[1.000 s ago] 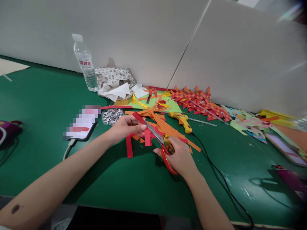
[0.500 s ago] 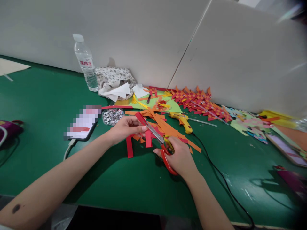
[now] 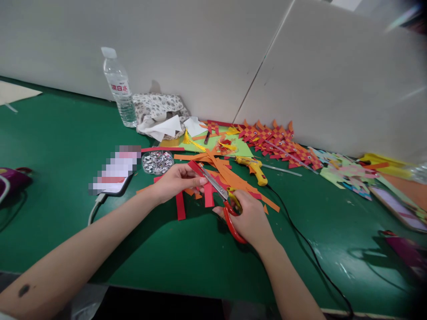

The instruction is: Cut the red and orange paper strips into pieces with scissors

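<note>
Pinched between the thumb and fingers of my left hand (image 3: 178, 181) is a folded red paper strip (image 3: 208, 195), one end pointing up and another hanging down. My right hand (image 3: 251, 218) grips scissors (image 3: 233, 222) with red and yellow handles. Their blades lie against the red strip close to my left fingertips; whether they are fully closed I cannot tell. Under and behind both hands is a pile of orange paper strips (image 3: 227, 171) with red pieces among them. Another red strip (image 3: 180, 206) lies on the green table just below my left hand.
A yellow glue gun (image 3: 253, 168) with a black cord lies behind my right hand. To the left are a clear box of googly eyes (image 3: 157, 162), a phone (image 3: 116, 171) and a water bottle (image 3: 120, 89). Woven red-orange paper fish (image 3: 276, 142) are heaped by the wall.
My left hand has shifted slightly with the red strip, whose hanging end sits a little lower. The scissors and my right hand stay almost in place.
</note>
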`<control>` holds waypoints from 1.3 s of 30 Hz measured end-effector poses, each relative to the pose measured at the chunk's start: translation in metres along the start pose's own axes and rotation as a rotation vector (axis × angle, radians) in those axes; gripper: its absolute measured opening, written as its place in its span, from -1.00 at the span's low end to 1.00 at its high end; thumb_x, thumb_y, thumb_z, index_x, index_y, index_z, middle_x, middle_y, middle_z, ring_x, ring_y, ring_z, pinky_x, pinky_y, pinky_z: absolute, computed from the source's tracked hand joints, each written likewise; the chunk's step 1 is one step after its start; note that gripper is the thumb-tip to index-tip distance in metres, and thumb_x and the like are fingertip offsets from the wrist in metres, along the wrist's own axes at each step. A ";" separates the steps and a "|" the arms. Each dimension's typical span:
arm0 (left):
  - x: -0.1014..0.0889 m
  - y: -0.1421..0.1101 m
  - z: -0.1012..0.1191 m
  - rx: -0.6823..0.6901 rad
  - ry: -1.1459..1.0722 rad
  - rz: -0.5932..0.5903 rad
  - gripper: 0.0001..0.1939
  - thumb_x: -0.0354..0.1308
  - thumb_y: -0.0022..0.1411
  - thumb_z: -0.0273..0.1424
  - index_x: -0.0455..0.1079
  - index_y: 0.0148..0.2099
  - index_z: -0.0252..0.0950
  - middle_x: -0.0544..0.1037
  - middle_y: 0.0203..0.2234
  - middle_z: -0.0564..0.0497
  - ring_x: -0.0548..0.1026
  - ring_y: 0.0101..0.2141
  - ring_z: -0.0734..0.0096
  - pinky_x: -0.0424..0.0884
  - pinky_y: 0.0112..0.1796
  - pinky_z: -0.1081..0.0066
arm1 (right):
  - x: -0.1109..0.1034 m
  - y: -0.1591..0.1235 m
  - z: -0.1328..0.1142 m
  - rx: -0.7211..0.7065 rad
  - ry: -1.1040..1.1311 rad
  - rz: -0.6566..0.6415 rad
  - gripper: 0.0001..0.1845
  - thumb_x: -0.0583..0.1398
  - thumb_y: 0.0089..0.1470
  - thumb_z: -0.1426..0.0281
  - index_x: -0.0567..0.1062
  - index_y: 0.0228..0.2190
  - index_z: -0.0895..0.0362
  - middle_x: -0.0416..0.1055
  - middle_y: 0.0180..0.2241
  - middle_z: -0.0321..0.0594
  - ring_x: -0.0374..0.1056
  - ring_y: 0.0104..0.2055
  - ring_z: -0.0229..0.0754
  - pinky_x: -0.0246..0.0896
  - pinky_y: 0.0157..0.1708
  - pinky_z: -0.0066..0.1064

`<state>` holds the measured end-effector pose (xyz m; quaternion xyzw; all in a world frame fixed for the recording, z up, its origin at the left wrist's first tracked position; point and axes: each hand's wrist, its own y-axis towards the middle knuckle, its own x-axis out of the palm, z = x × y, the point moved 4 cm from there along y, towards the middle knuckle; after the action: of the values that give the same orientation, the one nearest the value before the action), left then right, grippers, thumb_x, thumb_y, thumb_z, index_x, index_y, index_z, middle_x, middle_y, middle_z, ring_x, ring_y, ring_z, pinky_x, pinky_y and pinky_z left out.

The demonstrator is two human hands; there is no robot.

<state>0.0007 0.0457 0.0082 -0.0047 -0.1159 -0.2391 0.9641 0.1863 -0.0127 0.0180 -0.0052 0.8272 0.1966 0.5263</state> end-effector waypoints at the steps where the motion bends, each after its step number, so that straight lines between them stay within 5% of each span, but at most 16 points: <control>1: 0.000 0.000 -0.001 -0.005 0.006 0.000 -0.84 0.33 -0.04 -0.36 0.49 -0.40 -0.35 0.55 -0.59 0.02 0.52 -0.54 0.50 0.46 -0.47 0.53 | 0.000 0.000 0.000 0.000 -0.001 -0.001 -0.54 0.19 -0.10 -0.04 0.27 -0.52 0.11 0.23 -0.55 -0.31 0.15 -0.52 -0.24 0.02 -0.53 -0.43; 10: 0.000 0.000 -0.003 -0.001 0.007 -0.005 -0.83 0.32 -0.02 -0.35 0.46 -0.42 -0.36 0.54 -0.59 0.04 0.50 -0.55 0.55 0.46 -0.48 0.57 | -0.002 0.001 -0.002 0.002 0.030 0.069 -0.54 0.17 -0.07 -0.02 0.22 -0.58 0.10 0.14 -0.60 -0.36 0.08 -0.57 -0.29 -0.04 -0.55 -0.45; 16: -0.001 0.001 -0.004 -0.045 -0.007 0.092 -0.75 0.35 -0.07 -0.31 0.42 -0.43 -0.37 0.54 -0.56 0.04 0.52 -0.53 0.52 0.47 -0.46 0.53 | -0.011 0.003 0.007 0.177 0.170 0.209 -0.50 0.19 -0.10 0.00 0.10 -0.66 0.08 -0.03 -0.68 -0.44 -0.07 -0.62 -0.35 -0.13 -0.63 -0.48; 21: 0.001 0.000 -0.007 -0.014 0.113 0.161 -0.75 0.33 -0.05 -0.30 0.42 -0.40 -0.38 0.56 -0.54 0.01 0.54 -0.49 0.44 0.47 -0.44 0.49 | 0.000 0.002 0.013 0.428 0.618 0.036 -0.58 0.27 -0.17 0.08 0.22 -0.60 0.09 0.14 -0.66 -0.43 0.00 -0.68 -0.39 -0.08 -0.72 -0.50; 24: 0.009 -0.004 -0.002 0.135 0.295 0.160 -0.81 0.27 0.04 -0.31 0.45 -0.37 -0.35 0.57 -0.49 -0.01 0.54 -0.45 0.41 0.47 -0.43 0.46 | 0.010 0.001 0.009 0.511 0.923 -0.080 -0.55 0.32 -0.25 0.10 0.21 -0.56 0.09 0.36 -0.55 -0.34 0.12 -0.71 -0.41 -0.03 -0.78 -0.55; 28: 0.029 -0.020 0.016 0.646 0.580 -0.030 -0.88 0.14 0.16 -0.49 0.49 -0.26 -0.28 0.58 -0.37 -0.06 0.53 -0.30 0.38 0.45 -0.26 0.41 | 0.019 -0.002 0.003 0.571 1.210 -0.260 -0.60 0.27 -0.14 0.09 0.27 -0.49 0.11 0.42 -0.56 -0.30 0.29 -0.68 -0.35 0.05 -0.81 -0.60; 31: 0.036 -0.032 0.021 0.900 0.742 -0.040 -0.78 0.09 0.17 -0.60 0.49 -0.21 -0.24 0.56 -0.35 -0.06 0.51 -0.31 0.44 0.43 -0.31 0.48 | 0.022 -0.004 0.005 0.630 1.333 -0.328 -0.64 0.28 -0.12 0.12 0.33 -0.44 0.12 0.40 -0.58 -0.31 0.40 -0.57 -0.27 0.24 -0.72 -0.58; 34: 0.041 -0.038 0.020 1.028 0.906 -0.069 -0.77 0.16 0.13 -0.59 0.48 -0.19 -0.22 0.56 -0.34 -0.03 0.50 -0.34 0.46 0.40 -0.35 0.50 | 0.022 -0.003 0.008 0.638 1.438 -0.268 -0.60 0.38 -0.25 0.27 0.26 -0.48 0.09 0.38 -0.59 -0.40 0.39 -0.58 -0.29 0.34 -0.65 -0.53; 39: 0.044 -0.039 0.017 1.049 1.133 -0.173 -0.79 0.11 0.17 -0.55 0.46 -0.18 -0.20 0.58 -0.32 -0.01 0.52 -0.31 0.43 0.40 -0.35 0.49 | 0.019 0.001 0.017 0.664 1.441 -0.050 -0.47 0.45 -0.46 0.41 0.20 -0.54 0.09 0.44 -0.57 -0.41 0.37 -0.61 -0.32 0.36 -0.61 -0.52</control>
<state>0.0161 -0.0082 0.0326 0.5841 0.2969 -0.1932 0.7303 0.1924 -0.0023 -0.0040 0.0078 0.9792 -0.1239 -0.1602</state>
